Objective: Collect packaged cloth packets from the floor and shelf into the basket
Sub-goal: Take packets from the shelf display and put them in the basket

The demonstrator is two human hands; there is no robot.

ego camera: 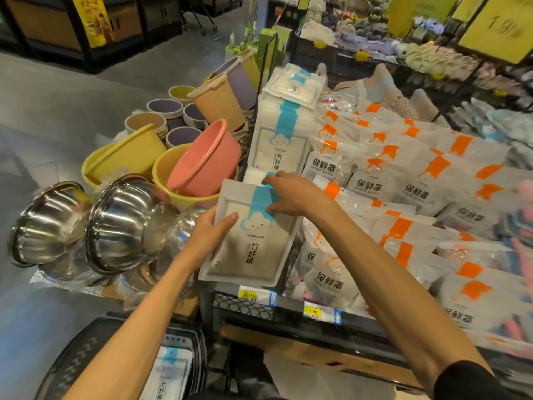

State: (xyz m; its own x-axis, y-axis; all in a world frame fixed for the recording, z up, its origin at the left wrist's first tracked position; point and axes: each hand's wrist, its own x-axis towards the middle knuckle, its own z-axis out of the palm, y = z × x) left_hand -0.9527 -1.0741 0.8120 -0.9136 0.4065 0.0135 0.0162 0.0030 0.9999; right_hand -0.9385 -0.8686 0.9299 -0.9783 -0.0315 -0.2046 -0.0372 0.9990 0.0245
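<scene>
We hold the flat white cloth packet with a blue strip and cloud face [253, 246] above the front edge of the black wire shelf [245, 308], just in front of the stack of matching packets [279, 140]. Our left hand [212, 235] grips its left edge, thumb across the front, likely bearing the weight. Our right hand [288, 194] pinches the top by the blue strip to steady it. The dark plastic basket [86, 350] sits below left with 1 packet [170, 370] inside, so the drop looks short.
</scene>
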